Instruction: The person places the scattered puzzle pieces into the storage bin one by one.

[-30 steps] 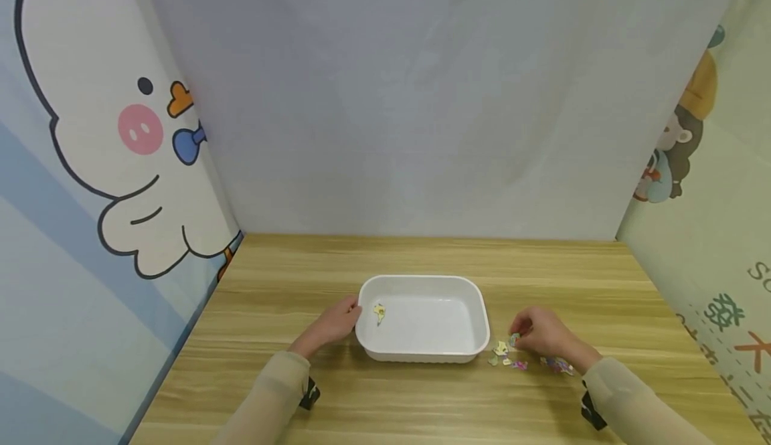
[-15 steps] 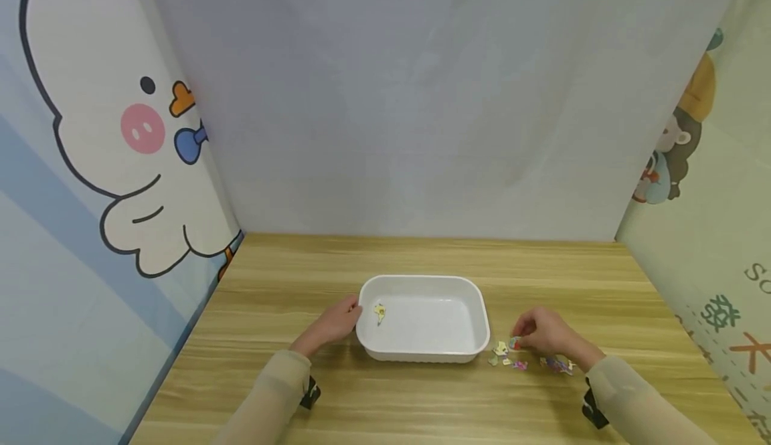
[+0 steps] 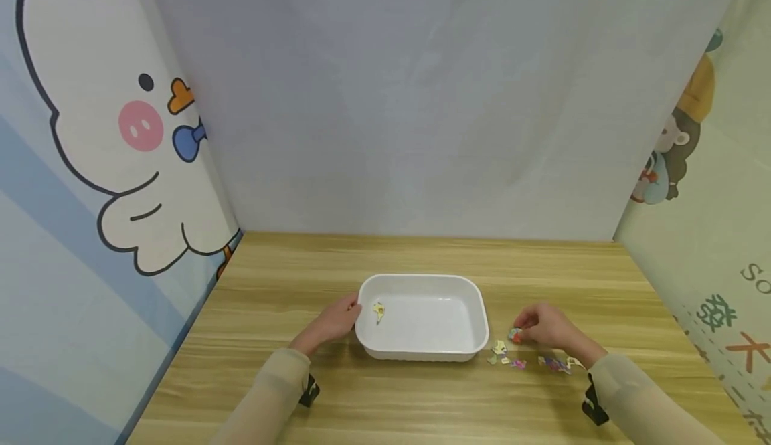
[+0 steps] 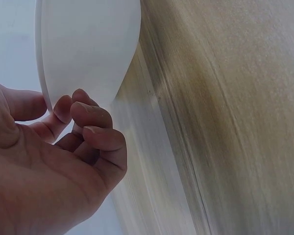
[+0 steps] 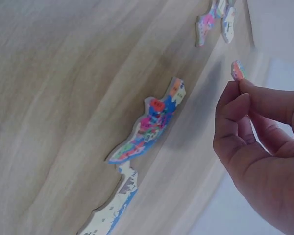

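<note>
My left hand [image 3: 334,319] grips the left end of a white plastic tub [image 3: 421,354]. In the left wrist view the thumb and a finger pinch its rim, the other fingers curled below. My right hand [image 3: 547,326] pinches a small teal-and-red puzzle piece [image 3: 514,334] just right of the tub; the right wrist view shows this piece [image 5: 237,71] at the fingertips, above the table. A yellow piece [image 3: 379,312] lies inside the tub. On the table below the right hand are a pink piece [image 3: 519,365], a yellow piece [image 3: 500,347] and a multicoloured strip-shaped piece [image 5: 149,125].
A cream piece [image 5: 115,203] lies near the multicoloured one. The wooden table [image 3: 385,405] extends to a grey curtain [image 3: 409,110] at the back. Printed cloth panels stand at the left [image 3: 90,164] and right.
The piece in my right fingers has turned and shows more red. The right hand has shifted slightly up. My left hand stays on the tub's rim.
</note>
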Action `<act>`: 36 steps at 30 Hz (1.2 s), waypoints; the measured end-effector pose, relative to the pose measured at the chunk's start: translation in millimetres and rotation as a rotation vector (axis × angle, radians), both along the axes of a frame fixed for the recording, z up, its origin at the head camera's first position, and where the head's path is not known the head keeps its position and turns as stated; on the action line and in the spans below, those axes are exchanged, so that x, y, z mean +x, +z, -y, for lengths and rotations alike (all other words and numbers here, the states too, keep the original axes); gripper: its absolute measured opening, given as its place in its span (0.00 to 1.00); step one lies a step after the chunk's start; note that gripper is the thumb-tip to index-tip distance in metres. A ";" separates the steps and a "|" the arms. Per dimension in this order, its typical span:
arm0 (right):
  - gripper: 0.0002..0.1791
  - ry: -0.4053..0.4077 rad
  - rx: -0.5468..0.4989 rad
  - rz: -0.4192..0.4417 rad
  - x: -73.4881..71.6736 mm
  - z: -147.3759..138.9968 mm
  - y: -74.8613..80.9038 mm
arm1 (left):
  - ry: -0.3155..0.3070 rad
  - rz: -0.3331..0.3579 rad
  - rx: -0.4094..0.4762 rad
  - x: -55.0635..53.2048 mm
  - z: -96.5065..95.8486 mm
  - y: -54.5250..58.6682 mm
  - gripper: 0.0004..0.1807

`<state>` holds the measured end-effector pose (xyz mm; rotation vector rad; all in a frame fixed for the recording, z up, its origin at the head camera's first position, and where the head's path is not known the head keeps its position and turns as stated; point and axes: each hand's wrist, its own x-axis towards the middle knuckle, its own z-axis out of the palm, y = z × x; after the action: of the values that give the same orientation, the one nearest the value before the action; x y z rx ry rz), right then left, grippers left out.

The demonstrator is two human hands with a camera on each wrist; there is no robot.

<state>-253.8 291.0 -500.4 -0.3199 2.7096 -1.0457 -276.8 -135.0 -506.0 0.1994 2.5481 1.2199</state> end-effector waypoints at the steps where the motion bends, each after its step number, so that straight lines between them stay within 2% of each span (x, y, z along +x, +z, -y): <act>1: 0.06 -0.002 -0.004 0.001 -0.2 0.3 0.5 | 0.000 0.001 -0.001 -0.2 -0.1 0.0 0.12; 7: 0.07 -0.041 -0.044 0.050 -4.0 6.1 3.3 | 0.001 0.007 0.007 0.1 0.9 -0.1 0.13; 12: 0.07 -0.021 -0.102 0.062 -10.1 10.1 5.7 | 0.009 0.010 0.012 0.1 1.5 -1.6 0.13; 18: 0.07 -0.038 -0.142 0.095 -10.9 12.1 8.8 | 0.008 -0.007 0.015 -0.5 0.9 -2.9 0.13; 33: 0.09 -0.044 -0.219 0.115 -14.4 12.2 16.4 | 0.010 -0.014 0.010 -2.9 1.9 -4.7 0.13; 36: 0.09 -0.065 -0.225 0.118 -15.4 12.7 16.8 | 0.006 -0.019 0.013 -3.5 2.6 -5.0 0.13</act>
<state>-269.1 278.3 -483.6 -0.2002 2.5175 -1.3472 -280.3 -137.6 -511.1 0.2075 2.5589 1.2435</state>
